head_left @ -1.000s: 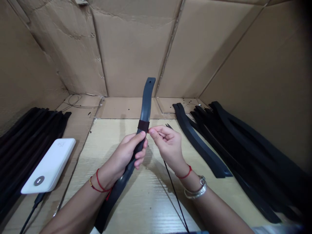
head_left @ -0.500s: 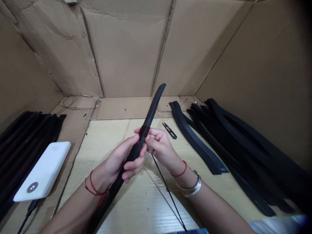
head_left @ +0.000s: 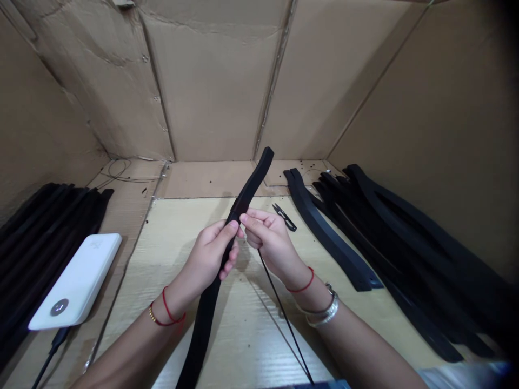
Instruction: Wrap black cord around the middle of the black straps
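A long, curved black strip (head_left: pixel 253 178) stands slanted in front of me, its far end raised and its near end running out of the bottom of the view. A dark band or seam crosses it just above my fingers. My left hand (head_left: pixel 213 246) is closed around the strip, thumb on top. On the strip's right edge, my right hand (head_left: pixel 270 232) pinches with thumb and forefinger. A thin black cord (head_left: pixel 284 310) runs taut from inside its curled fingers to the bottom edge; where the cord ends at the strip is hidden.
Small black thread snips (head_left: pixel 285 217) lie beyond my right hand. Several more black strips (head_left: pixel 324 232) are piled on the right, others (head_left: pixel 48 232) on the left. A white power bank (head_left: pixel 77 281) with a cable rests at the left. Cardboard walls (head_left: pixel 219 81) enclose the table (head_left: pixel 162 237).
The strip has turned about its length, now showing a broader, matt face. My left hand has shifted slightly up and right along it. My right hand stays at the strip's edge.
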The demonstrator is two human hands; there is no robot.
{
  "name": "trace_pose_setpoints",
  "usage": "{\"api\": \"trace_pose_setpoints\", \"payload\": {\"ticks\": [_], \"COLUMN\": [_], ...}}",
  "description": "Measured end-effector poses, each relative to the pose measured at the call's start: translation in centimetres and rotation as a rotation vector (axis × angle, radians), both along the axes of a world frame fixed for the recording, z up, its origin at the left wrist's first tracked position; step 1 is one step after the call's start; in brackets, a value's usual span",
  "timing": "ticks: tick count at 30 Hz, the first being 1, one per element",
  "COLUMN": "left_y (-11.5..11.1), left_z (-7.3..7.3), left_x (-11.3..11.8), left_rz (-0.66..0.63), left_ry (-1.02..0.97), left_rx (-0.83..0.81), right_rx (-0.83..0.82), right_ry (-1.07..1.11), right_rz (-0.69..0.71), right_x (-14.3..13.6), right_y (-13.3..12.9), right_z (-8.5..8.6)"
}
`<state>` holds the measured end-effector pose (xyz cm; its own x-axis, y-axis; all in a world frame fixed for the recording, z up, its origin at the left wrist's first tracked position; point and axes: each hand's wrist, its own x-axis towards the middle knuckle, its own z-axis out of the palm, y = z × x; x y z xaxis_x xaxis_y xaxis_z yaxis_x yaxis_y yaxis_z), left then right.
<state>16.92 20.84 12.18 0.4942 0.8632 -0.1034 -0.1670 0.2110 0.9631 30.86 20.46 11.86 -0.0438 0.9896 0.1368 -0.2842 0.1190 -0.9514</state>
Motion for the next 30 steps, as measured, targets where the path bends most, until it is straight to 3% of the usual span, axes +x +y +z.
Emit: {"api": "trace_pose_setpoints", "payload": {"ticks": [8, 15, 21, 23, 26, 30], "left_y": [-0.1, -0.5, -0.5, -0.3, -0.3, -0.6], "left_z": [0.3, -0.4, -0.6, -0.5, -0.5, -0.7], "left_x": [-0.4, -0.3, -0.4, -0.4, -0.3, 0.2], "left_rz": [-0.108, -0.312, -0.545, -0.518, -0.379, -0.143], "left_ry": [-0.227, -0.453, -0.611, -0.564, -0.395, -0.195], "left_rx": [-0.110, -0.238, -0.384, -0.410, -0.362, -0.139], "right_rx": [0.052, 0.010, 0.015, 0.029, 0.045, 0.054], "right_ry": [0.019, 0.140, 0.143, 0.119, 0.092, 0.100], "right_rz": [0.025, 0.245, 0.279, 0.236, 0.158, 0.092], "right_x": [0.3, 0.6, 0.7, 0.7, 0.6, 0.2], "right_y": [-0.2, 0.3, 0.0, -0.1, -0.3, -0.1], "right_z": [0.2, -0.7, -0.7, -0.5, -0.3, -0.5]}}
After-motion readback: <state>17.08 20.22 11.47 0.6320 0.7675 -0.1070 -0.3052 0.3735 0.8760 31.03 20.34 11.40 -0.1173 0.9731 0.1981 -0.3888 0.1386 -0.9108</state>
